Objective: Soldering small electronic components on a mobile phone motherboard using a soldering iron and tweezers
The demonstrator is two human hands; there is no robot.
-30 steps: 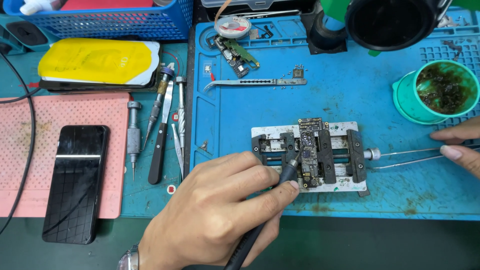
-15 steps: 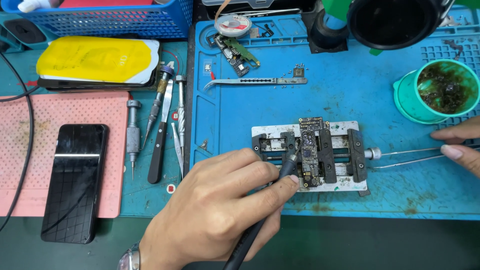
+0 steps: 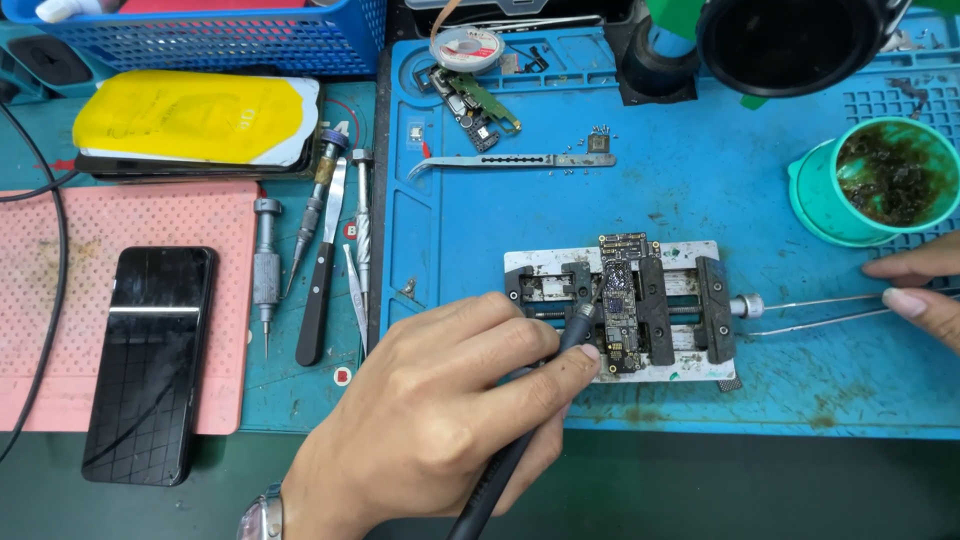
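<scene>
1. On the blue mat [image 3: 700, 190], a metal vise [image 3: 622, 312] sat near the front edge, its black clamps gripping a narrow circuit board [image 3: 624, 310] that stood lengthwise across it.
2. Left of the vise, the left hand [image 3: 440, 410] held a black soldering iron [image 3: 520, 440] like a pen, thumb and forefinger pinching the shaft, the tip touching or almost touching the board's left edge.
3. Right of the vise, the right hand [image 3: 920, 295] rested at the frame edge, fingertips pressed on thin tweezers [image 3: 820, 310] that pointed toward the vise knob; whether they were squeezed shut could not be told.
4. Judged from this, the board was already clamped and the tip work was under way; the tweezers were not yet at the board.
5. The board looked bare, dense with tiny chips, tan at both ends.
6. Behind the vise lay a second small board [image 3: 478, 108] and a flat metal pry tool [image 3: 510, 162]; far right of it, a green cup [image 3: 870, 180] of dark residue.
7. Far left of the vise, a dark phone [image 3: 150, 360] lay on a pink mat [image 3: 60, 300].
</scene>
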